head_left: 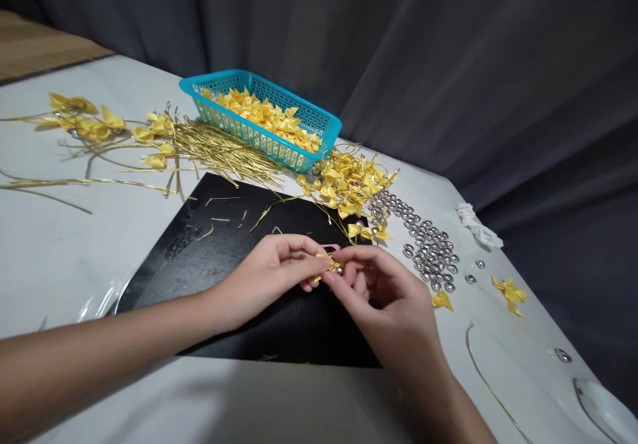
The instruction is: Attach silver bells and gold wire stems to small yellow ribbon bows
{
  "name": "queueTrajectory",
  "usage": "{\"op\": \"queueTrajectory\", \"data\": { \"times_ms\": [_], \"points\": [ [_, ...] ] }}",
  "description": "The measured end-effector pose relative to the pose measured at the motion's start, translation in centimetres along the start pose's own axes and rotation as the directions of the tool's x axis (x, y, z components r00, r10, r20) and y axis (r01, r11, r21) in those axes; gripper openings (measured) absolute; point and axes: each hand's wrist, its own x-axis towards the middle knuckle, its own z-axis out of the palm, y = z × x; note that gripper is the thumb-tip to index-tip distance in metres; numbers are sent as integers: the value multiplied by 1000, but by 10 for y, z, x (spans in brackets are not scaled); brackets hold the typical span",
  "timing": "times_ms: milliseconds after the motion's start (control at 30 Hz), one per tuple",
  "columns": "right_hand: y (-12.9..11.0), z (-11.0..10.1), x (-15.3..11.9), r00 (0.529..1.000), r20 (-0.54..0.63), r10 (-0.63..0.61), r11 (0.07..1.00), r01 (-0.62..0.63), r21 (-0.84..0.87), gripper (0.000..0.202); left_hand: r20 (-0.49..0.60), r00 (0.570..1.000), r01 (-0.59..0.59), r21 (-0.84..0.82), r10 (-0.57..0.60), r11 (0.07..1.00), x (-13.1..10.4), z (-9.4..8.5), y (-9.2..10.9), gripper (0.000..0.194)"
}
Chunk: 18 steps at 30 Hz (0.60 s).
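Note:
Over the black mat (169,284), my left hand (279,264) and my right hand (383,291) meet fingertip to fingertip. Both pinch one small yellow ribbon bow (319,276), which shows a shiny silver piece at its centre. My fingers cover most of the bow, so its full shape is hidden. Just behind the hands, a bit of something pink (329,248) peeks out. Beyond the right hand sits a pile of yellow bows with gold cords (349,178), and many small silver rings (433,251) lie beside it.
A turquoise basket (329,128) of yellow bows stands at the back. Gold cords (224,151) are heaped before it, with more corded bows (84,121) to the left. Crumpled white tissue (478,226), a loose bow (509,294) and a single cord (483,371) lie at right.

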Motion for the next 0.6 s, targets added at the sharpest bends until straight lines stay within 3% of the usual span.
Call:
{"op": "queueTrajectory", "data": {
  "times_ms": [267,367,500,600],
  "points": [
    [2,3,-2,1000,-9,3,998,-4,-60,10,-43,999,10,-15,-10,1000,-2,2,4,12],
    [1,2,-3,992,-30,-121,985,116,-124,1,-32,999,5,-34,-6,999,-1,2,3,12],
    [1,0,-5,944,-14,-329,921,318,-226,11,-28,1000,-6,-43,5,999,1,2,1,12],
    [3,0,-6,922,-41,-386,903,369,-219,14,-30,1000,-1,-34,0,999,1,2,1,13]
  ]
}}
